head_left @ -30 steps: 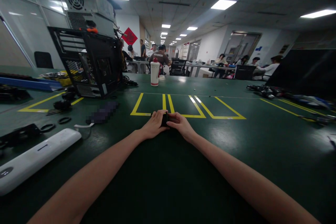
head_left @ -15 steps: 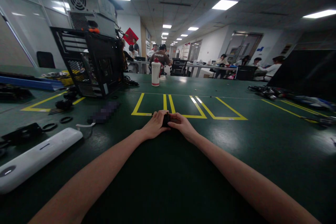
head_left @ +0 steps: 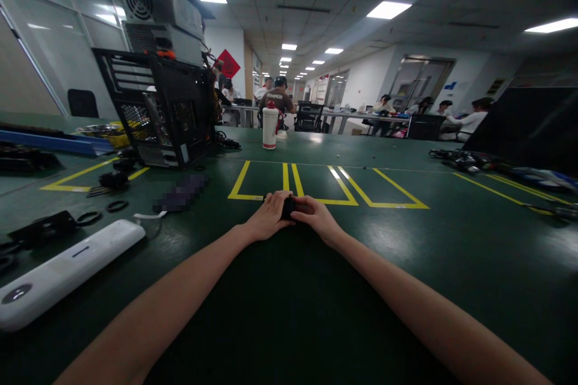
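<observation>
Both hands meet at the middle of the green table (head_left: pixel 289 295), around a small black object (head_left: pixel 288 209) whose kind I cannot make out. My left hand (head_left: pixel 271 216) is closed over its left side, with the thumb along the near face. From the right, my right hand (head_left: pixel 316 216) pinches the object between thumb and fingers. Much of the object is hidden by the fingers. Just beyond the hands, yellow tape outlines (head_left: pixel 323 200) mark the table top.
A white elongated device (head_left: pixel 76 267) lies at left, near black rings (head_left: pixel 117 206) and a pixelated dark item (head_left: pixel 180 194). An open black computer case (head_left: pixel 158 108) stands behind them. A white bottle (head_left: pixel 270 129) stands ahead; cables (head_left: pixel 467 160) lie at right. People sit in the background.
The view has shifted very slightly. Both hands keep the same hold on the black object. A dark, blurred shape has come in at the top left corner.
</observation>
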{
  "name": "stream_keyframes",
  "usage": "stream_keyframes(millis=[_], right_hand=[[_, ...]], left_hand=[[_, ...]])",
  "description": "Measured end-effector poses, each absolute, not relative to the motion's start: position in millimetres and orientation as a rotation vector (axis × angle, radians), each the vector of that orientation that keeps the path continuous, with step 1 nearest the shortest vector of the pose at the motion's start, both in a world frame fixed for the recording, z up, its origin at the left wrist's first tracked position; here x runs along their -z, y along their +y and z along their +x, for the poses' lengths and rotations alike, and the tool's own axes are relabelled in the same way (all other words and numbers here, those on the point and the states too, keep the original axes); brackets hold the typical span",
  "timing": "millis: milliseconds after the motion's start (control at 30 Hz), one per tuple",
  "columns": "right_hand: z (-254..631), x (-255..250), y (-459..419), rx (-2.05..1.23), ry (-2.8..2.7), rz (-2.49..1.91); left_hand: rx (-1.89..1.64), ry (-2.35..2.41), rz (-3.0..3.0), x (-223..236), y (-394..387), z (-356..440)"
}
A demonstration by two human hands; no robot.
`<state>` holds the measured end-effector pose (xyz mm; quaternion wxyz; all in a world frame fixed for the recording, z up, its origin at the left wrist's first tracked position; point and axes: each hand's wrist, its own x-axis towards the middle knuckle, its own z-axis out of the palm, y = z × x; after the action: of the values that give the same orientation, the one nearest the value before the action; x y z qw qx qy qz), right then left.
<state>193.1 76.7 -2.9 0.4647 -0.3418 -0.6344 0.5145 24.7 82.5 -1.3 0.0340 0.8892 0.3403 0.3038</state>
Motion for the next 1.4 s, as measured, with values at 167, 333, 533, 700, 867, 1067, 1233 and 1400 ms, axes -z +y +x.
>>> stream_keyframes(millis=[167, 333, 533, 700, 867, 1067, 1233, 1400], right_hand=[[191.6, 0.6, 73.0, -1.158, -1.555, -0.866], [192.2, 2.9, 79.3, -1.188, -1.531, -0.966], [192.0, 1.8, 77.5, -1.27, -1.528, -0.855], [191.4, 0.7, 76.2, -1.248, -1.507, -0.904], [193.0, 3.0, 78.9, -1.282, -1.522, -0.946], [190.0, 0.6, 73.1, -1.261, -1.53, -0.798], [188.5, -0.5, 74.3, -1.163, -1.502, -0.916], [189.2, 1.6, 75.9, -1.223, -1.517, -0.884]], left_hand=[[-0.926, 1.065, 2.756, 0.6, 81.5, 24.6], [-0.877, 1.169, 2.762, 0.1, 78.6, 24.0], [-0.924, 1.217, 2.783, 4.3, 79.8, 25.0], [-0.927, 1.116, 2.789, 6.6, 83.5, 25.5], [-0.903, 1.11, 2.778, 3.4, 80.8, 24.5], [-0.893, 1.121, 2.792, 2.4, 79.8, 24.5], [-0.92, 1.119, 2.788, 4.3, 81.6, 24.8], [-0.919, 1.126, 2.789, 5.3, 82.2, 24.4]])
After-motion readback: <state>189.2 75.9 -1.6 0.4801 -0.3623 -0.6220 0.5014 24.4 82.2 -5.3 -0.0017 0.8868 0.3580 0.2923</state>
